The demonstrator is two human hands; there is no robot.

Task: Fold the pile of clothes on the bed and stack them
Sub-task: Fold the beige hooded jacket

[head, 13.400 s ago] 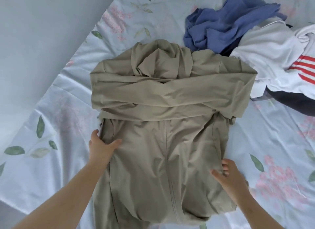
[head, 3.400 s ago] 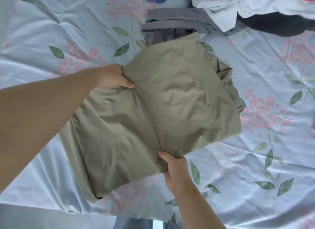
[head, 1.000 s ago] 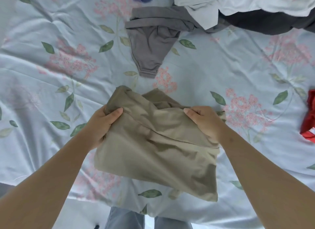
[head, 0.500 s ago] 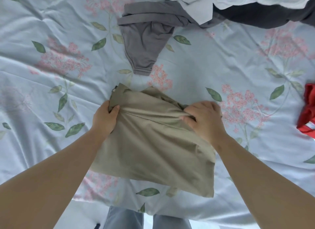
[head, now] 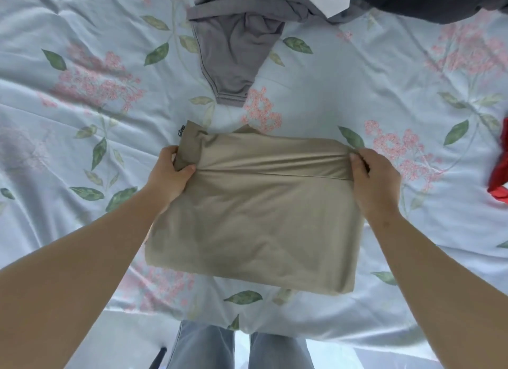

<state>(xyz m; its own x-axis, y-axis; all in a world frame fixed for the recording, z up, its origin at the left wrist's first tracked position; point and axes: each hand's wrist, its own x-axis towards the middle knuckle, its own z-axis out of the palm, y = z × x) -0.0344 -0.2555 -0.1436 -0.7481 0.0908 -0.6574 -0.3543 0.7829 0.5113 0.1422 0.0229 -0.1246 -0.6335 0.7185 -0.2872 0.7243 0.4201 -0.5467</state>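
Head: left hand (head: 169, 173), right hand (head: 373, 179) pinch jacket (head: 253, 220) (folded).

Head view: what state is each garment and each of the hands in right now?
khaki jacket: folded into a rectangle, lying flat on the bed sheet.
left hand: grips the jacket's far left corner.
right hand: pinches its far right corner.
grey garment: unfolded, rumpled, beyond the jacket.
red garment: cut off at right edge, state unclear.
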